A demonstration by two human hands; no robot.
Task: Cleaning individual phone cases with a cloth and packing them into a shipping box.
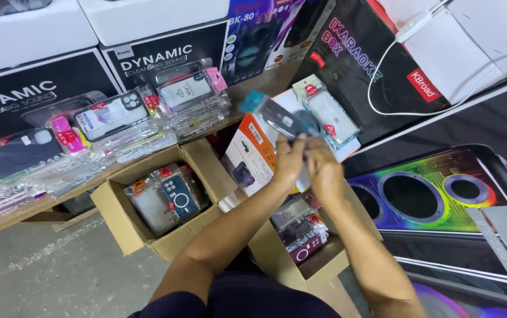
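Above the open cardboard box (300,259) at the person's knees, both hands are raised together and grip one clear plastic packet holding a dark grey phone case with a teal end (277,116). The left hand (289,160) and the right hand (323,171) sit side by side, touching, fingers curled round the packet's lower end, thumbs towards the person. The packet's long axis runs on a slant, its teal end pointing up and to the left, away from the person, its lower end buried in the fingers. It hangs in the air, touching no surface.

Just behind it a second clear packet with a pale case and red label (330,112) lies on an orange and white carton (253,154). To the left another open cardboard box (125,221) holds more packeted cases, and it stands below the front edge of a wooden shelf (41,203) covered with rows of cases in clear wrappers. On the right lies a black speaker with rainbow-ringed cones (430,191).
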